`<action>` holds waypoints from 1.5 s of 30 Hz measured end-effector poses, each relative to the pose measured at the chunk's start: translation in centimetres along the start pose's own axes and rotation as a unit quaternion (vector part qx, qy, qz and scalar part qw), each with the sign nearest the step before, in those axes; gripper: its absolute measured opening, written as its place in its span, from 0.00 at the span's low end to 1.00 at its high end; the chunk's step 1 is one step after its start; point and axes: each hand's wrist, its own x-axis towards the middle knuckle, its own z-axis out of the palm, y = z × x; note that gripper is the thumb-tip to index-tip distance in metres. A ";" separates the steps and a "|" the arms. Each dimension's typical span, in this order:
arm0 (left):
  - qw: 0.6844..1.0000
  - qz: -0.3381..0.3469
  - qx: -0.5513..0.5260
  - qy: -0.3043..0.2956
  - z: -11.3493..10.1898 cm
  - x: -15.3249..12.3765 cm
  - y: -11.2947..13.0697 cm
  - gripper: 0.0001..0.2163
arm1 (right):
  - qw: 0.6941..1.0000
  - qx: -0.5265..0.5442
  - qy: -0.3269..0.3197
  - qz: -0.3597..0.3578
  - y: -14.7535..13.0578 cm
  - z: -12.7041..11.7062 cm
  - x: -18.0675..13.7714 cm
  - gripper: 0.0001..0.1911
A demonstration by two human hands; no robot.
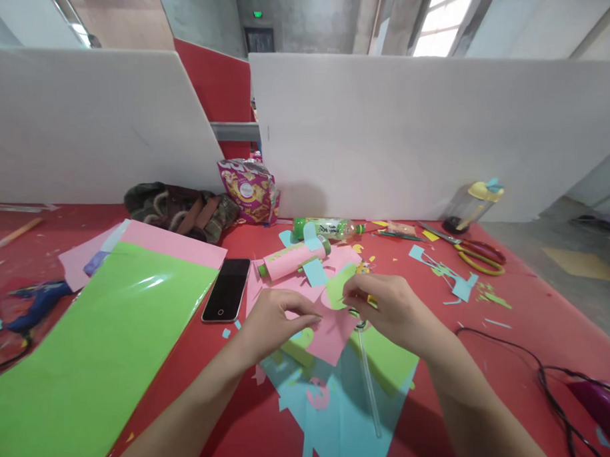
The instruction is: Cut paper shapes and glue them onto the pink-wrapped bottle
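Observation:
Near the middle, my right hand (380,299) is closed in a pinch at the edge of a small light-green paper piece (337,289). A bit of yellow shows beneath its fingers, too covered to name. My left hand (281,316) is to the left, thumb and fingertips brought together; anything between them is too small to make out. Pink paper (333,334) lies below both hands, over green paper (389,359) and a light-blue sheet (351,400). A clear stick (369,379) with a round top lies by my right hand. A pink cut-out (318,393) rests on the blue sheet.
A pink-wrapped tube (293,259) and green bottle (327,228) lie behind my hands. Left are a phone (227,291), green sheets (103,342) and a blue glue gun (42,307). Right are scissors (479,256), a yellow-lidded cup (471,206) and a black cord (519,344). White boards (406,131) stand behind.

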 end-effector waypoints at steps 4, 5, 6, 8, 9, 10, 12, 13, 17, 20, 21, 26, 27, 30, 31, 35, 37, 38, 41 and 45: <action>0.999 -0.036 -0.008 0.020 0.0 -0.1 0.0 0.04 | 1.000 0.000 0.006 -0.018 -0.1 0.1 0.0 0.07; 0.998 -0.046 -0.006 0.030 0.0 -0.1 0.0 0.04 | 1.000 0.000 0.008 -0.020 -0.1 0.1 0.0 0.07; 0.998 -0.053 -0.005 0.039 0.0 -0.2 0.1 0.04 | 1.000 0.000 0.009 -0.022 -0.2 0.1 0.0 0.08; 0.997 -0.064 -0.013 0.047 0.0 -0.2 0.3 0.05 | 1.000 0.000 0.011 -0.018 -0.2 0.1 0.0 0.08; 0.996 -0.071 -0.029 0.046 0.1 -0.2 0.3 0.05 | 1.000 0.001 0.013 -0.015 -0.3 0.1 0.1 0.07; 0.994 -0.081 -0.054 0.043 0.1 -0.2 0.4 0.05 | 1.000 0.005 0.019 -0.012 -0.3 0.2 0.1 0.07; 0.985 -0.107 -0.125 0.049 0.1 -0.1 0.6 0.06 | 0.998 0.015 0.055 0.003 -0.5 0.2 0.2 0.03; 0.977 -0.121 -0.167 0.059 0.1 0.0 0.6 0.07 | 0.996 0.023 0.083 0.015 -0.6 0.3 0.2 0.02; 0.938 -0.146 -0.286 0.128 0.2 0.3 0.4 0.10 | 0.980 0.068 0.167 0.080 -1.1 0.7 0.4 0.12; 0.923 -0.141 -0.323 0.155 0.3 0.4 0.3 0.11 | 0.979 0.110 0.131 0.110 -1.5 1.1 0.4 0.16; 0.921 -0.140 -0.327 0.158 0.3 0.4 0.2 0.10 | 0.978 0.130 0.117 0.111 -1.5 1.3 0.4 0.17; 0.936 -0.117 -0.283 0.176 0.5 0.2 0.3 0.07 | 0.967 0.204 0.113 0.098 -1.6 1.9 0.4 0.19; 0.940 -0.112 -0.268 0.178 0.5 0.1 0.3 0.07 | 0.968 0.201 0.114 0.101 -1.6 1.9 0.4 0.19; 0.951 -0.105 -0.232 0.173 0.5 -0.1 0.4 0.06 | 0.970 0.183 0.116 0.112 -1.5 1.8 0.4 0.18; 0.955 -0.103 -0.222 0.167 0.5 -0.1 0.5 0.05 | 0.970 0.179 0.116 0.113 -1.5 1.8 0.4 0.18; 0.972 -0.097 -0.176 0.123 0.3 -0.2 0.9 0.03 | 0.972 0.169 0.120 0.112 -1.4 1.7 0.5 0.15; 0.978 -0.099 -0.153 0.097 0.2 -0.3 1.2 0.03 | 0.971 0.171 0.122 0.113 -1.3 1.6 0.5 0.15; 0.981 -0.100 -0.143 0.083 0.2 -0.3 1.2 0.03 | 0.971 0.174 0.122 0.113 -1.2 1.5 0.5 0.15; 0.987 -0.100 -0.118 0.042 0.2 -0.5 1.3 0.04 | 0.969 0.194 0.100 0.115 -0.9 1.2 0.5 0.16; 0.989 -0.106 -0.106 -0.011 0.2 -0.5 1.2 0.04 | 0.965 0.227 0.050 0.125 -0.5 0.9 0.5 0.14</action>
